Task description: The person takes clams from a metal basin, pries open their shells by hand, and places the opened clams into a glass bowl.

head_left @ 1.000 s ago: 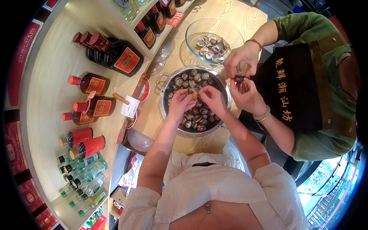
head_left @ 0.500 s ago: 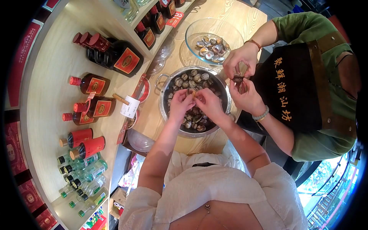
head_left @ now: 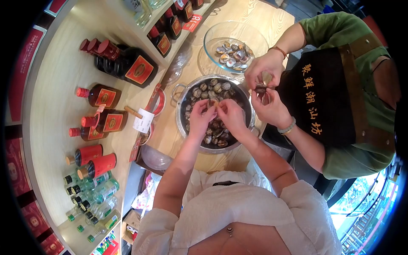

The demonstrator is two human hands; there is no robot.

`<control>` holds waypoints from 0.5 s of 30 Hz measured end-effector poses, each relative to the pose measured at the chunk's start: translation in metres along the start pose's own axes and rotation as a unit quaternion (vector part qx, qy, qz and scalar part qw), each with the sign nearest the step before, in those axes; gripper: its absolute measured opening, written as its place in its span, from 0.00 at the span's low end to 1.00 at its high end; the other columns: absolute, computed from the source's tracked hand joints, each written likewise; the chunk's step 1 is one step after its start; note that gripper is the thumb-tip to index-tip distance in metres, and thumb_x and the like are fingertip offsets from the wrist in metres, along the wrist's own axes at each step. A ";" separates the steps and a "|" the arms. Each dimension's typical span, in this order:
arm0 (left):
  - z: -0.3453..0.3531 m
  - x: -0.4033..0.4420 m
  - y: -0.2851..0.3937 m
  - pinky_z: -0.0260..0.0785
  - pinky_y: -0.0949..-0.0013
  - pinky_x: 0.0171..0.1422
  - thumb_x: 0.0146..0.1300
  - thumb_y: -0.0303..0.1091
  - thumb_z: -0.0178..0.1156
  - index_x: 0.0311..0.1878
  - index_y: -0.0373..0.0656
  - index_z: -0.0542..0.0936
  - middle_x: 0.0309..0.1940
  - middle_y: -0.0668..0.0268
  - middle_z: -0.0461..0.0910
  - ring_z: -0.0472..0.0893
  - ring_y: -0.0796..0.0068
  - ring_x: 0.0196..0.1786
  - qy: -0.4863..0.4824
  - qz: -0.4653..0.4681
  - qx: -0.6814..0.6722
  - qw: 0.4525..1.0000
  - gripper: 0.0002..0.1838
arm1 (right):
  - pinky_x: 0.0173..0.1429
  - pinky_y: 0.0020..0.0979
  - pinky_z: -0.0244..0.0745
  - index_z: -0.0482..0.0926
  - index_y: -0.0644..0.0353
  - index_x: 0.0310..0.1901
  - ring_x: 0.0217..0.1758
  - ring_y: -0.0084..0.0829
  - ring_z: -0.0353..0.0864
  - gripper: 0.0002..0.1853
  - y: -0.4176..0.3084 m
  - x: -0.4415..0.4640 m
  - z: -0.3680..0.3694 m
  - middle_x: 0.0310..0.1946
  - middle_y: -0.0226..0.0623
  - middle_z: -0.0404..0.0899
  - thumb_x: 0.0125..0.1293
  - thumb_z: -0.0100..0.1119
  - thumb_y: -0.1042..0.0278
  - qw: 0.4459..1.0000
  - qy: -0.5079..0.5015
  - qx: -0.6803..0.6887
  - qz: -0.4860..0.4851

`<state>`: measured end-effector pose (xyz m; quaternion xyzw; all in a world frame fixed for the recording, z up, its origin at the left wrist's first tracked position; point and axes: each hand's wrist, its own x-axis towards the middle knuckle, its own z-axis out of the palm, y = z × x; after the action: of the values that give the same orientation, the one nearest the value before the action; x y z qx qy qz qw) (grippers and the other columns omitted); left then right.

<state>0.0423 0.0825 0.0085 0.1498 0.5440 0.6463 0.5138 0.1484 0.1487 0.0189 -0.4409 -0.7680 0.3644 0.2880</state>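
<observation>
Over a round metal basin (head_left: pixel 182 127) full of dark-shelled clams (head_left: pixel 216 138), my left hand (head_left: pixel 202 117) and my right hand (head_left: pixel 232 117) meet with fingertips pinched. Between them is a small clam (head_left: pixel 213 103) with a bit of orange-brown showing; the fingers hide most of it. Both hands are closed on that clam. Behind the basin, a clear glass bowl (head_left: pixel 208 46) holds several opened clams (head_left: pixel 235 54) with pale insides.
To the right, a co-worker in a dark apron (head_left: pixel 318 97) holds a clam (head_left: pixel 260 88) in both hands beside the basin. Liquor bottles (head_left: pixel 127 66) line the wooden shelf at left. A paper slip (head_left: pixel 143 120) hangs from a clothespin on the shelf edge.
My hands stay pinched together over the basin with almost no movement. The co-worker's hands have shifted slightly left. The whole view has moved a little.
</observation>
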 end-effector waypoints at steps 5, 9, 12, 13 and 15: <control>0.000 -0.001 0.001 0.74 0.76 0.43 0.59 0.26 0.56 0.52 0.38 0.66 0.44 0.62 0.73 0.77 0.75 0.41 0.005 0.005 0.015 1.000 0.18 | 0.29 0.31 0.72 0.73 0.61 0.26 0.24 0.34 0.77 0.06 0.001 0.002 -0.002 0.22 0.37 0.75 0.49 0.60 0.71 1.000 -0.016 -0.006 0.009; -0.003 -0.002 0.001 0.73 0.74 0.42 0.59 0.27 0.55 0.52 0.40 0.66 0.43 0.64 0.74 0.77 0.75 0.40 -0.005 -0.032 -0.023 0.999 0.17 | 0.29 0.28 0.72 0.72 0.63 0.26 0.23 0.31 0.77 0.07 0.006 0.005 -0.005 0.21 0.37 0.74 0.48 0.60 0.72 0.996 -0.067 0.056 0.012; -0.003 -0.002 0.004 0.74 0.71 0.43 0.60 0.28 0.54 0.52 0.41 0.67 0.42 0.64 0.74 0.78 0.73 0.40 -0.002 -0.071 -0.062 0.996 0.16 | 0.29 0.27 0.72 0.72 0.64 0.26 0.23 0.27 0.76 0.07 0.012 0.006 -0.006 0.21 0.38 0.74 0.48 0.60 0.73 0.993 -0.083 0.090 0.002; -0.003 -0.002 0.004 0.74 0.69 0.43 0.60 0.28 0.54 0.51 0.41 0.67 0.42 0.64 0.75 0.78 0.72 0.40 0.003 -0.085 -0.076 0.993 0.16 | 0.29 0.26 0.72 0.72 0.65 0.27 0.23 0.25 0.75 0.07 0.014 0.005 -0.006 0.21 0.38 0.73 0.48 0.59 0.75 0.991 -0.083 0.106 -0.009; -0.007 0.001 0.001 0.74 0.67 0.45 0.60 0.29 0.54 0.52 0.40 0.66 0.42 0.62 0.74 0.78 0.70 0.40 -0.016 -0.097 -0.098 0.990 0.17 | 0.29 0.24 0.70 0.72 0.64 0.27 0.23 0.22 0.75 0.06 0.017 0.005 -0.008 0.21 0.35 0.73 0.49 0.59 0.75 0.990 -0.087 0.113 -0.020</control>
<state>0.0360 0.0795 0.0069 0.0555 0.4815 0.6409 0.5953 0.1599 0.1613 0.0101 -0.3567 -0.7529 0.4800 0.2748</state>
